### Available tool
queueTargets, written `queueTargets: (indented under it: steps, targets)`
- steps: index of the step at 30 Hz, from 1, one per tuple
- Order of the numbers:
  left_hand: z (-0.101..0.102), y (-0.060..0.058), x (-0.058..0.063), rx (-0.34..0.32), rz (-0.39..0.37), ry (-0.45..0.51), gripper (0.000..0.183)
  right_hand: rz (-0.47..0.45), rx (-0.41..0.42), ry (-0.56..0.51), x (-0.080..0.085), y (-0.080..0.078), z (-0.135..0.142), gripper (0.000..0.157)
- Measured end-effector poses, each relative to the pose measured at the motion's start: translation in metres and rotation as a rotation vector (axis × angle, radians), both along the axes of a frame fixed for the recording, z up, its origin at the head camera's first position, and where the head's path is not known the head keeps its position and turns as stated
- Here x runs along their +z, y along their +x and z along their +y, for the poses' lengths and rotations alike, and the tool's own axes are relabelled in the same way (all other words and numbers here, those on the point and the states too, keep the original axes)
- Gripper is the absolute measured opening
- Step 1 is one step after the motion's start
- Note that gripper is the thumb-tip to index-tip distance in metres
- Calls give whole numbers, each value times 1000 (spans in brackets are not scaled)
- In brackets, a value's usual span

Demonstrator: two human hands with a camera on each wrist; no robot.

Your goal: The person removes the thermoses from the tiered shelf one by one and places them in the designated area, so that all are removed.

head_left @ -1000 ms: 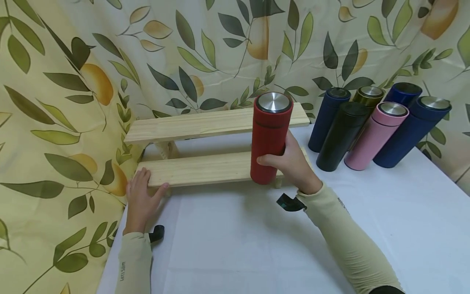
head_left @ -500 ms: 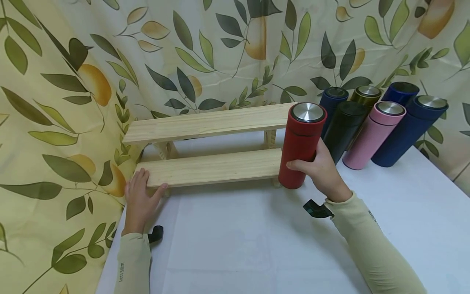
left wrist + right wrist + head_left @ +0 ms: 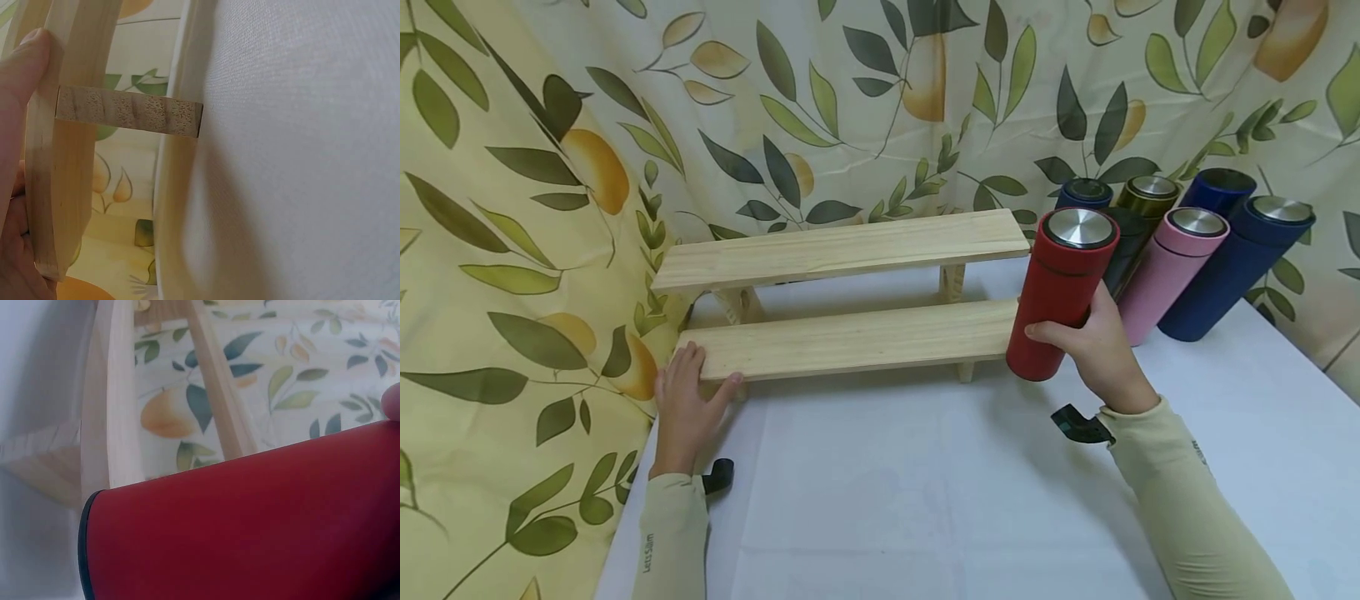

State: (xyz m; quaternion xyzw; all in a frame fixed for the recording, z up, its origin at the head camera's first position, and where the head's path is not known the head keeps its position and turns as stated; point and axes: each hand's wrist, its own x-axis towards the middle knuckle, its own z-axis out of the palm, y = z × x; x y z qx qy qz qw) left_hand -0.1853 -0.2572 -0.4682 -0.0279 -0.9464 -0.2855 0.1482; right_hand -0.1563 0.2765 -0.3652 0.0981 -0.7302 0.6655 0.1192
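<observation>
My right hand (image 3: 1107,360) grips a red thermos bottle (image 3: 1054,287) round its lower half, thumb across the front. The bottle has a steel-topped lid, leans a little, and appears raised off the table beside the shelf's right end. In the right wrist view, the red bottle (image 3: 237,519) with its dark base rim fills the lower part. A two-tier wooden shelf (image 3: 857,340) stands on the table. My left hand (image 3: 688,408) holds the left end of its lower board; the left wrist view shows the thumb on the board (image 3: 69,169) and fingers round its far end.
Behind and right of the red bottle stand a pink thermos (image 3: 1176,258), a large navy thermos (image 3: 1236,267), a partly hidden black one (image 3: 1127,242) and several others. A leaf-patterned curtain (image 3: 865,108) hangs behind; white cloth (image 3: 880,483) covers the table.
My right hand has carried the red thermos bottle rightward, from in front of the lower board past its right end, with the bottle now tilting slightly. The left hand stays on the shelf.
</observation>
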Motion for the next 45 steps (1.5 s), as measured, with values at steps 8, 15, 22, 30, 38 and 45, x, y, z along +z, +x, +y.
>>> queueTargets:
  steps: [8, 15, 22, 30, 38, 45]
  targets:
    - [0, 0, 2, -8, 4, -5, 87, 27, -25, -42, -2, 4, 18, 66]
    - [2, 0, 8, -8, 1, -5, 87, 31, -62, -69, -3, 6, 34, 71]
    - [1, 3, 6, -2, 0, -2, 86, -35, -133, -14, -15, 4, 50, 76]
    - [2, 2, 3, -4, 12, -3, 86, -128, -185, 28, -31, 4, 69, 76]
    - [3, 3, 4, -6, 6, 6, 86, -188, -235, 75, -42, 3, 78, 80]
    - [2, 2, 1, -8, 15, 0, 87, -185, -240, 15, -49, 1, 84, 81]
